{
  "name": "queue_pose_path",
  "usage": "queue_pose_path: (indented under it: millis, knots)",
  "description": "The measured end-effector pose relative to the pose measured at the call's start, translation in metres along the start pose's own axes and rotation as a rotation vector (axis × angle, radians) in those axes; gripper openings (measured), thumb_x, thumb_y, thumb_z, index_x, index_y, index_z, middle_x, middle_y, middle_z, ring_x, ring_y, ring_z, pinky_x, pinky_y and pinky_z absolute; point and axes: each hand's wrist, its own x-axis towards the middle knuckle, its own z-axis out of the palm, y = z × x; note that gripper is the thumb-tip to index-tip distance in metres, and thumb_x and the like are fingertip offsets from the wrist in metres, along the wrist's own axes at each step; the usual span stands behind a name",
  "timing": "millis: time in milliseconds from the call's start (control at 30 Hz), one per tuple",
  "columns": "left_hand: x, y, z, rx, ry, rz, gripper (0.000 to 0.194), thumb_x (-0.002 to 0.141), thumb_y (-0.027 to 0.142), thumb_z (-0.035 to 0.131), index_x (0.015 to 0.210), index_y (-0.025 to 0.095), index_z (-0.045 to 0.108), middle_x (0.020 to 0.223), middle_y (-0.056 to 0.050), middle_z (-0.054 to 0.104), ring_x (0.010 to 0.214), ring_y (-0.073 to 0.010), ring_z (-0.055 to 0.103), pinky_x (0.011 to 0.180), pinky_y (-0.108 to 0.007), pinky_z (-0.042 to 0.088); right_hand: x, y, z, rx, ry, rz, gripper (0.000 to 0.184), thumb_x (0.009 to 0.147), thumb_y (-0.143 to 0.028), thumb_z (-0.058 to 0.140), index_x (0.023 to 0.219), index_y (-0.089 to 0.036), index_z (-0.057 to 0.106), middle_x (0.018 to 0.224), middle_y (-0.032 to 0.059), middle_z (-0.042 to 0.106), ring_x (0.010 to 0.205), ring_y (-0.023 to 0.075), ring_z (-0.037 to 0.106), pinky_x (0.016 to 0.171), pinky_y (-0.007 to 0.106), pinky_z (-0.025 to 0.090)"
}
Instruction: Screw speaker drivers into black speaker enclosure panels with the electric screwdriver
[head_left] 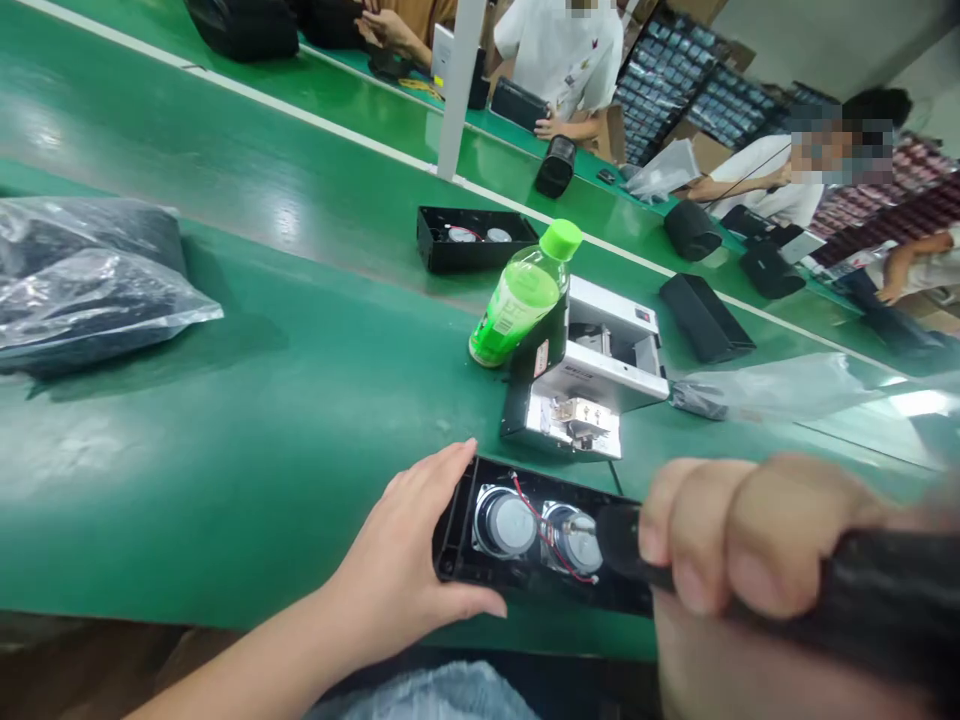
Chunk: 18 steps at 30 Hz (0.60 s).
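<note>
A black speaker housing [501,573] lies on the green workbench, its inside showing two round grey-backed speaker drivers [510,525] and a thin red-and-black wire [551,540]. My left hand [394,555] holds the housing's left end, thumb along the near side and fingers at the far side. In the foreground my right hand [739,535] is wrapped around a black power screwdriver [892,590]. Its thin tip points left over the right-hand driver; whether it touches anything I cannot tell. The housing's right end is hidden behind the tool and hand.
Beyond the housing stands a white-and-black screw feeder [615,365], with a green-capped bottle [521,295] beside it. Another open housing [442,245] lies farther back. A plastic-wrapped bundle [90,275] sits at left. Several people work across the line among black speakers [705,315].
</note>
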Motion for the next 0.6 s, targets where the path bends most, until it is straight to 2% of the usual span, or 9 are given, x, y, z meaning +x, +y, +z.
queue_pose_path:
  millis: [67, 133, 167, 233, 333, 433, 600]
  knots:
    - [0.000, 0.000, 0.001, -0.004, 0.003, 0.035, 0.133, 0.070, 0.081, 0.085, 0.171, 0.042, 0.008, 0.174, -0.013, 0.041, 0.157, -0.0411, 0.044, 0.125, -0.066, 0.043, -0.013, 0.002, 0.011, 0.049, -0.044, -0.013, 0.011, 0.106, -0.034, 0.058, 0.105, -0.032, 0.070, 0.057, -0.0060, 0.052, 0.042, 0.0163, 0.052, 0.048, 0.037, 0.052]
    - [0.001, 0.001, 0.001, -0.009, 0.003, 0.059, 0.134, 0.070, 0.083, 0.083, 0.172, 0.040, 0.008, 0.173, -0.014, 0.041, 0.157, -0.0405, 0.044, 0.125, -0.065, 0.043, -0.021, 0.006, 0.023, 0.052, -0.078, 0.051, 0.026, 0.111, -0.025, 0.042, 0.112, -0.033, 0.067, 0.061, -0.0042, 0.062, 0.045, 0.0178, 0.058, 0.051, 0.040, 0.055]
    - [0.002, 0.002, 0.001, -0.012, 0.000, 0.066, 0.134, 0.070, 0.084, 0.082, 0.171, 0.039, 0.008, 0.173, -0.015, 0.042, 0.157, -0.0402, 0.044, 0.125, -0.065, 0.044, -0.025, 0.007, 0.029, 0.032, -0.087, 0.076, 0.028, 0.111, -0.022, 0.040, 0.115, -0.034, 0.065, 0.065, -0.0037, 0.065, 0.048, 0.0180, 0.061, 0.053, 0.041, 0.057]
    - [0.003, 0.004, -0.001, -0.013, -0.008, 0.075, 0.135, 0.069, 0.082, 0.084, 0.171, 0.038, 0.007, 0.172, -0.015, 0.043, 0.157, -0.0399, 0.045, 0.124, -0.064, 0.045, -0.030, 0.009, 0.037, -0.037, -0.070, 0.094, 0.025, 0.108, -0.017, 0.050, 0.118, -0.036, 0.063, 0.070, -0.0046, 0.067, 0.052, 0.0168, 0.063, 0.056, 0.040, 0.058]
    - [0.006, 0.008, -0.004, -0.013, -0.017, 0.088, 0.138, 0.067, 0.078, 0.089, 0.170, 0.036, 0.007, 0.170, -0.017, 0.046, 0.156, -0.0402, 0.046, 0.121, -0.064, 0.047, -0.036, 0.012, 0.043, -0.097, -0.038, 0.093, 0.041, 0.097, -0.005, 0.064, 0.122, -0.037, 0.062, 0.073, -0.0063, 0.067, 0.053, 0.0147, 0.061, 0.060, 0.039, 0.058]
    - [0.007, 0.009, -0.005, -0.018, -0.008, 0.100, 0.139, 0.065, 0.077, 0.091, 0.169, 0.033, 0.010, 0.169, -0.019, 0.047, 0.155, -0.0406, 0.048, 0.120, -0.063, 0.048, -0.036, 0.015, 0.041, -0.100, -0.070, 0.120, 0.050, 0.094, -0.004, 0.067, 0.131, -0.037, 0.059, 0.073, -0.0056, 0.068, 0.053, 0.0163, 0.062, 0.061, 0.042, 0.059]
    - [0.009, 0.008, -0.003, -0.042, 0.006, 0.108, 0.138, 0.065, 0.078, 0.090, 0.169, 0.031, 0.012, 0.168, -0.019, 0.048, 0.154, -0.0403, 0.049, 0.121, -0.061, 0.048, -0.033, 0.019, 0.027, -0.137, -0.075, 0.130, 0.030, 0.099, -0.010, 0.062, 0.118, -0.034, 0.061, 0.071, -0.0052, 0.068, 0.052, 0.0176, 0.062, 0.058, 0.042, 0.059]
